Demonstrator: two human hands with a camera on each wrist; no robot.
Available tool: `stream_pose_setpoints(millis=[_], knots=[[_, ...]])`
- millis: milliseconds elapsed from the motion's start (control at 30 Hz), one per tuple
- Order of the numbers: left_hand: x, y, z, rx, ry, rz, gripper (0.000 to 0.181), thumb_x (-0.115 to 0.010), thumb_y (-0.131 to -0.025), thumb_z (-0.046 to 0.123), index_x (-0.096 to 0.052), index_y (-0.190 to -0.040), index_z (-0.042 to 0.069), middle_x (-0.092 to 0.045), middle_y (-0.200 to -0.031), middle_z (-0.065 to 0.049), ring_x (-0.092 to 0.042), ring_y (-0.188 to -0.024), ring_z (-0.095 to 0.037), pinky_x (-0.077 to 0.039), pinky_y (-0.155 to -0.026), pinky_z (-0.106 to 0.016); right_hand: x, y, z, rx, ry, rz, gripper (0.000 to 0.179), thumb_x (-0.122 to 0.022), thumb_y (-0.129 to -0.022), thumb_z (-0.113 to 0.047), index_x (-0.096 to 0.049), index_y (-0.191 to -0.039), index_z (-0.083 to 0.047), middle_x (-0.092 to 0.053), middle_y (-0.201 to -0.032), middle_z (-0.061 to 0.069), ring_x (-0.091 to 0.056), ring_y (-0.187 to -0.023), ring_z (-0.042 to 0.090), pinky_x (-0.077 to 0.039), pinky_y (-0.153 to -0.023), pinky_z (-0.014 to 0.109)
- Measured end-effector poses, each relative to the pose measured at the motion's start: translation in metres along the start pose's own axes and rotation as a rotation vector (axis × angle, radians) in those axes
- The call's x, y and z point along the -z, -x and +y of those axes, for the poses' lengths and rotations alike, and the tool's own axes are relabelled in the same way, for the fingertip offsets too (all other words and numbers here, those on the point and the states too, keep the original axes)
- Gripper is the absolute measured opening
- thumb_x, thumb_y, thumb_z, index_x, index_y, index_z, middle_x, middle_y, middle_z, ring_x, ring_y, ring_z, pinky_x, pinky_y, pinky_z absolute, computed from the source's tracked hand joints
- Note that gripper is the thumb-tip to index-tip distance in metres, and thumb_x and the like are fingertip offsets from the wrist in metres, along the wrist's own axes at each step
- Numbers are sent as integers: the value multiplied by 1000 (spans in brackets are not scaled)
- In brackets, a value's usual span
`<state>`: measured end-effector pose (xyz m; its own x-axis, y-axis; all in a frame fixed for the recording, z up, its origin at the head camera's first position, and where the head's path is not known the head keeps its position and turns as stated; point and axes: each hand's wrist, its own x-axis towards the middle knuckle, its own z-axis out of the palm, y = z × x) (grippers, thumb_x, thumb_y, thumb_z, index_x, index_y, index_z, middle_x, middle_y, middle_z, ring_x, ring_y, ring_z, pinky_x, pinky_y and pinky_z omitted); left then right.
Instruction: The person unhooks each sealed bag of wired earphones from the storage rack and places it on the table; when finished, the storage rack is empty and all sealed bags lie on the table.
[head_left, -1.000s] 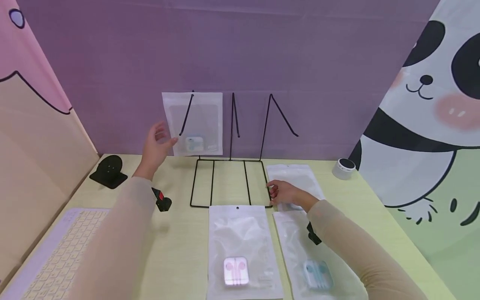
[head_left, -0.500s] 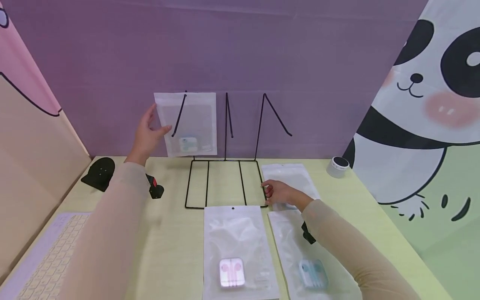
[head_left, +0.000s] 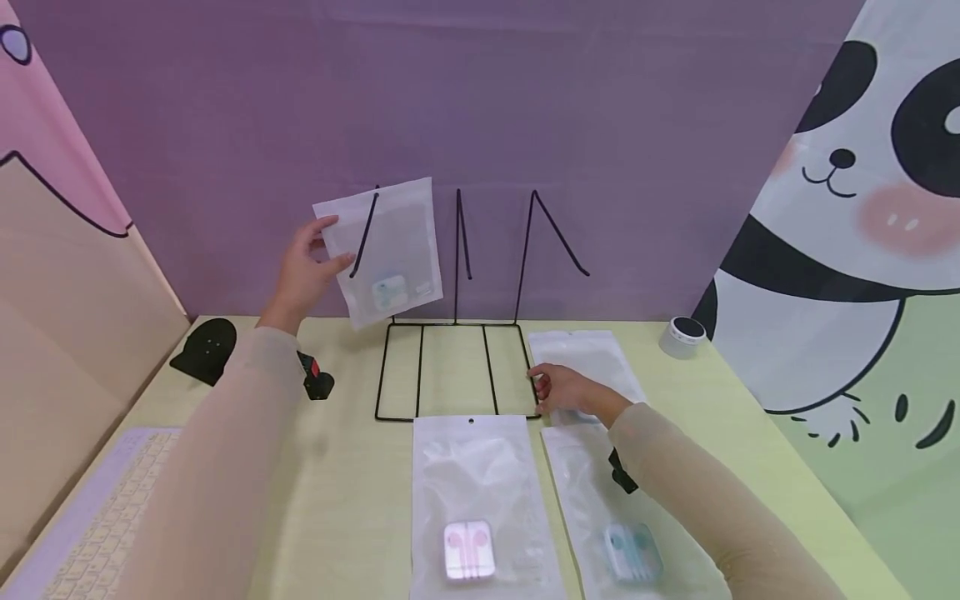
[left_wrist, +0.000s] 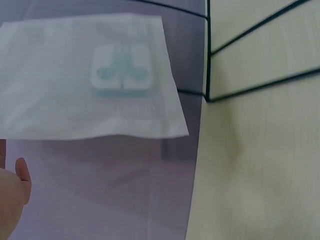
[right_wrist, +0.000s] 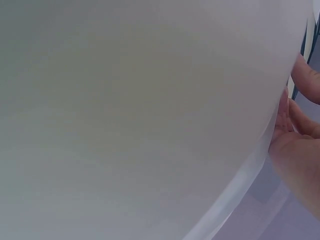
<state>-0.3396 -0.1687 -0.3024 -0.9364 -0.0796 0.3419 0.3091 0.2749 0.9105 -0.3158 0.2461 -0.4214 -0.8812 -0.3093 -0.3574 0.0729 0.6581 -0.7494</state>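
A translucent white zip bag with teal-tinted earphones in a case hangs tilted on the left hook of a black wire display rack. At the bag's left edge is my left hand, fingers and thumb spread apart and touching it. My right hand grips the right side of the rack's base with curled fingers. In front of the rack lies a bag with pink earphones. Another bag with teal earphones lies under my right forearm.
One more white bag lies beyond my right hand. A small round container stands at the back right. On the left are a black stand and a lilac keyboard. Behind the table hangs a purple cloth.
My left hand has moved up along the bag's left edge, then slightly right. The hanging bag has gone from nearly straight to tilted, right side higher. My right hand stays on the rack.
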Motion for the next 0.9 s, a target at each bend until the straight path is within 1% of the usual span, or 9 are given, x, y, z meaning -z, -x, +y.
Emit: stream_pose_setpoints(millis=[33, 100, 233, 400, 533, 633, 733, 800, 900], knots=[[-2, 1, 0, -12, -1, 2, 61, -69, -92, 11, -43, -147, 15, -38, -141, -7, -44, -121, -24, -44, -91, -39, 0, 1, 0, 2, 14, -3, 69, -71, -76, 20, -42, -137, 6, -47, -95, 10, -45, -82, 19, -44, -68, 29], [-6, 1, 1, -61, 6, 20, 58, -68, -93, 7, -44, -145, 11, -39, -137, -10, -46, -117, -26, -44, -89, -36, 0, 1, 0, 7, 32, -9, 69, -72, -77, 18, -41, -137, 6, -47, -96, 10, -44, -83, 19, -43, -69, 29], [-12, 1, 3, -145, -3, 65, 53, -63, -93, -1, -45, -143, 6, -39, -136, -13, -48, -112, -28, -44, -90, -36, 0, 1, -1, 10, 49, -9, 68, -73, -79, 16, -41, -138, 5, -47, -98, 10, -44, -84, 20, -42, -70, 30], [-13, 6, 3, -176, -28, 111, 49, -58, -95, -5, -46, -141, 5, -37, -138, -10, -48, -111, -28, -44, -93, -39, -1, 0, -3, -17, 6, -10, 66, -70, -80, 17, -41, -138, 4, -46, -95, 10, -42, -82, 20, -42, -69, 30], [-12, 14, 2, -212, -28, 157, 44, -53, -95, -7, -49, -138, 3, -38, -138, -10, -50, -111, -29, -44, -93, -38, -2, 0, -4, -27, -30, -17, 66, -67, -80, 20, -40, -138, 5, -45, -93, 10, -41, -80, 20, -42, -68, 31], [-10, 23, 3, -252, -28, 190, 42, -52, -94, -9, -52, -135, 2, -40, -135, -11, -51, -109, -27, -45, -90, -36, -2, 1, -6, -21, -4, -6, 66, -67, -80, 20, -41, -138, 4, -46, -94, 10, -42, -81, 20, -43, -68, 31], [-7, 31, 5, -284, -49, 208, 41, -53, -93, -9, -54, -133, 2, -42, -132, -12, -51, -109, -25, -45, -90, -37, -2, 1, -7, -10, 48, 4, 66, -70, -80, 17, -42, -138, 3, -48, -96, 10, -44, -82, 20, -42, -69, 30], [-4, 37, 7, -287, -66, 211, 41, -55, -93, -8, -55, -133, 2, -42, -131, -12, -50, -110, -25, -44, -92, -38, -1, 2, -7, 1, 72, 4, 66, -71, -80, 15, -42, -137, 4, -48, -97, 11, -44, -83, 20, -42, -69, 30], [-2, 46, 8, -274, -81, 214, 41, -55, -93, -7, -55, -133, 3, -42, -131, -12, -47, -115, -24, -42, -97, -39, 0, 1, -5, -7, 62, 0, 66, -71, -79, 16, -43, -137, 3, -47, -97, 10, -44, -83, 20, -42, -69, 30]])
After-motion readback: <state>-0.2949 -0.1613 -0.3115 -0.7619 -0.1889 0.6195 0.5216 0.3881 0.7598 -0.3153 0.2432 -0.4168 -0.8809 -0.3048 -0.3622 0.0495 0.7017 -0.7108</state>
